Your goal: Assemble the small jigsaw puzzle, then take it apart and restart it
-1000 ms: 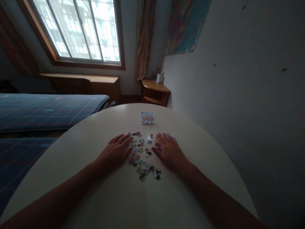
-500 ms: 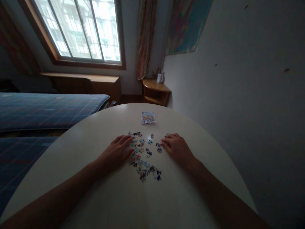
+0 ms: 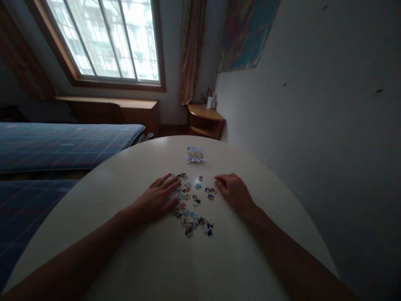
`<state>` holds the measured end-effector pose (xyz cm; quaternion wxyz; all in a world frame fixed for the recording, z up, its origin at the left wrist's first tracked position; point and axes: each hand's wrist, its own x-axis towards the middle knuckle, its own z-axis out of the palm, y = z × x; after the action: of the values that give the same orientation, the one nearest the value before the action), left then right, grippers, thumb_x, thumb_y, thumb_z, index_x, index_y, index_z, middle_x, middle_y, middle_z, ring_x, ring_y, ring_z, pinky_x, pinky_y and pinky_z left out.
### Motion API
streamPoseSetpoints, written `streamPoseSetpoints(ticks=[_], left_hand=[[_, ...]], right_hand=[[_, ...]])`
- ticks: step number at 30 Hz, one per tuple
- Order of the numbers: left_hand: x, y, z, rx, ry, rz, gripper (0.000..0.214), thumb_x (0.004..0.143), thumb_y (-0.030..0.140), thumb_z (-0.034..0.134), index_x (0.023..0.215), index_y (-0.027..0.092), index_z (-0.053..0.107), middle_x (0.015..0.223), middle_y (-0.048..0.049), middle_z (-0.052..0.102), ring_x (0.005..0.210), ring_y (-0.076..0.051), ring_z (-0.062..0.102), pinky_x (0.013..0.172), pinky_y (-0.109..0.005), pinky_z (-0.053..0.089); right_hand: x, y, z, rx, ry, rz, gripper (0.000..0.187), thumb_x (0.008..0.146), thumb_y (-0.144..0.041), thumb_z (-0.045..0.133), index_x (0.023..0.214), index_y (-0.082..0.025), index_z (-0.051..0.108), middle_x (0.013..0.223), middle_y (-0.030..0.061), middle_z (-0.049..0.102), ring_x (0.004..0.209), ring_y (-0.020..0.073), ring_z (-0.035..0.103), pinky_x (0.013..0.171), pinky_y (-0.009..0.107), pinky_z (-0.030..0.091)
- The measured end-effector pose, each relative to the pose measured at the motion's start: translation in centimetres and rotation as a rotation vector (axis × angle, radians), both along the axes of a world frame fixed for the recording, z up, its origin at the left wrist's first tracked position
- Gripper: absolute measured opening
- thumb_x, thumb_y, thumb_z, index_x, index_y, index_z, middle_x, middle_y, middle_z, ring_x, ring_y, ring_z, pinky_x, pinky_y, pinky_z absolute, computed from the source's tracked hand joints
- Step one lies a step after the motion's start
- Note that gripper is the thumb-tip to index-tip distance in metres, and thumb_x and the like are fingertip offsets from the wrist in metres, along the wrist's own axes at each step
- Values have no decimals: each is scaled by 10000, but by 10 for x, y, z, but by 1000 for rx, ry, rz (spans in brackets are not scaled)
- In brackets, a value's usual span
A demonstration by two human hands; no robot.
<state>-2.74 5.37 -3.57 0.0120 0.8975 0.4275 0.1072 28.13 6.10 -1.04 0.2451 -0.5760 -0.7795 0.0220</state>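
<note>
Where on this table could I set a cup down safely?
Bare: the near table, below the puzzle pieces, and the wide stretch outside the left hand. Crowded: between it and the right hand; a thin gap before the small card.

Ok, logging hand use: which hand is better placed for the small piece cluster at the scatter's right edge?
Probably the right hand: its fingers sit beside that cluster; the left hand lies at the opposite edge.

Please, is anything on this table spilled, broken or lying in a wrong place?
Nothing stands out. The puzzle pieces lie in a loose scatter on the table, between the left hand and the right hand, well away from the edge. The small picture card lies flat beyond them.
</note>
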Motion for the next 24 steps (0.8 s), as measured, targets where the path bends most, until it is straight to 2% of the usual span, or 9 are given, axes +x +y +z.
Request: streamPoseSetpoints(ticks=[5, 8, 11, 14, 17, 20, 24], left_hand=[[3, -2, 5, 23, -1, 61, 595, 1008, 542, 364, 1501, 212, 389, 1572, -49, 385, 1473, -286, 283, 1197, -477, 275], [4, -1, 5, 54, 1, 77, 587, 1001, 522, 384, 1498, 209, 393, 1589, -61, 353, 1479, -290, 269, 1196, -472, 274], [5, 1, 5, 25, 23, 36, 619, 1007, 533, 355, 1539, 220, 315, 1627, -48, 258, 1499, -290, 215, 1201, -490, 250], [7, 1, 7, 16, 41, 66, 616, 1008, 543, 342, 1530, 216, 330, 1595, -46, 340, 1484, -279, 262, 1198, -501, 252], [8, -2, 8, 85, 25, 154, 573, 994, 520, 387, 1471, 205, 427, 1532, -73, 447, 1440, -287, 353, 1179, -504, 284], [9, -3, 6, 123, -4, 191, 557, 985, 506, 414, 1437, 186, 468, 1488, -103, 491, 1399, -295, 415, 1163, -496, 317], [6, 1, -1, 64, -24, 94, 568, 1008, 508, 376, 1487, 205, 407, 1558, -90, 400, 1438, -280, 362, 1187, -476, 292]], right_hand=[[-1, 2, -3, 8, -39, -35, 227, 930, -290, 550, 1001, -208, 749, 1009, 82, 741, 985, 244, 622, 921, 392, 470], [-2, 4, -8, 13, -62, -105, 354, 954, -369, 510, 1195, -186, 694, 1251, 121, 666, 1161, 264, 575, 1029, 415, 424], [-4, 5, -15, -88, -138, -137, 569, 987, -509, 411, 1413, -155, 538, 1498, 153, 478, 1393, 297, 407, 1147, 461, 307], [-5, 2, -17, -231, -212, -76, 719, 991, -635, 241, 1508, -165, 411, 1594, 140, 330, 1484, 302, 260, 1198, 496, 203], [-8, -5, -13, -293, -245, 25, 833, 958, -709, 144, 1548, -149, 323, 1631, 132, 230, 1515, 284, 168, 1220, 481, 148], [-17, -16, -7, -320, -267, 113, 893, 922, -761, 156, 1566, -152, 274, 1644, 129, 174, 1523, 295, 118, 1226, 487, 115], [-32, -30, -4, -293, -273, 231, 925, 899, -787, 245, 1579, -160, 226, 1650, 129, 140, 1523, 333, 72, 1227, 519, 45]])
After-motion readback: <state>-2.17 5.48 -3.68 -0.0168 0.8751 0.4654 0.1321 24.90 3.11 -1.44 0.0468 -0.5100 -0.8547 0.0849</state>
